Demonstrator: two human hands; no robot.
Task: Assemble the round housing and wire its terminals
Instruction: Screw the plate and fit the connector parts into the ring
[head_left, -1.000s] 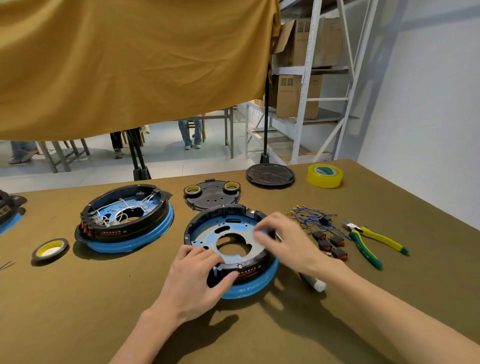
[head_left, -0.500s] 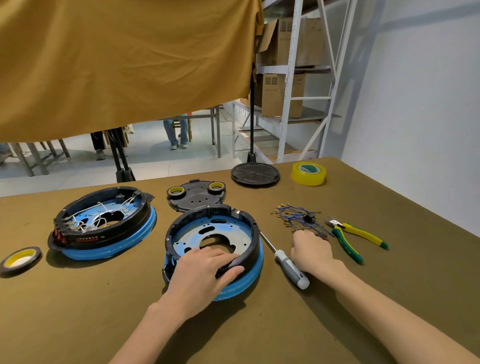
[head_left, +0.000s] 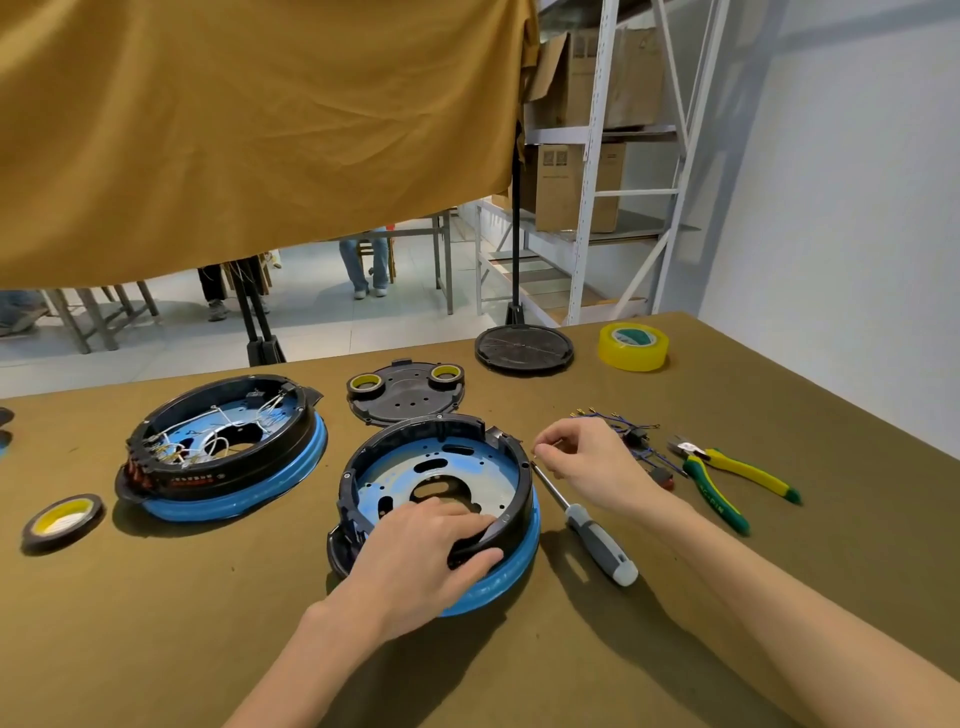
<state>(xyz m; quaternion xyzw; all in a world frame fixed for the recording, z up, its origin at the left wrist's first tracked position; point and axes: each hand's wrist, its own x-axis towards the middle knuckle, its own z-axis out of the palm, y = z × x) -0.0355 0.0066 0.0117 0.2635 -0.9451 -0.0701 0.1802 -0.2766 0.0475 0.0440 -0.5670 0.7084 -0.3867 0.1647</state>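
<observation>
Nearest to me, at lower centre, my left hand (head_left: 431, 561) grips the near rim of the round housing (head_left: 441, 499), fingers curled over the black ring and thumb against its blue base, with the housing flat on the tabletop (head_left: 156, 623). Just right of it lies the screwdriver (head_left: 587, 525), and above that my right hand (head_left: 592, 462) pinches something small between thumb and fingertips; I cannot tell what. Farther right lie the wire bundle (head_left: 623, 431) and pliers (head_left: 727, 473), a second, wired housing (head_left: 218, 447) sits at centre left, and a yellow tape roll (head_left: 632, 346) lies at the far edge.
</observation>
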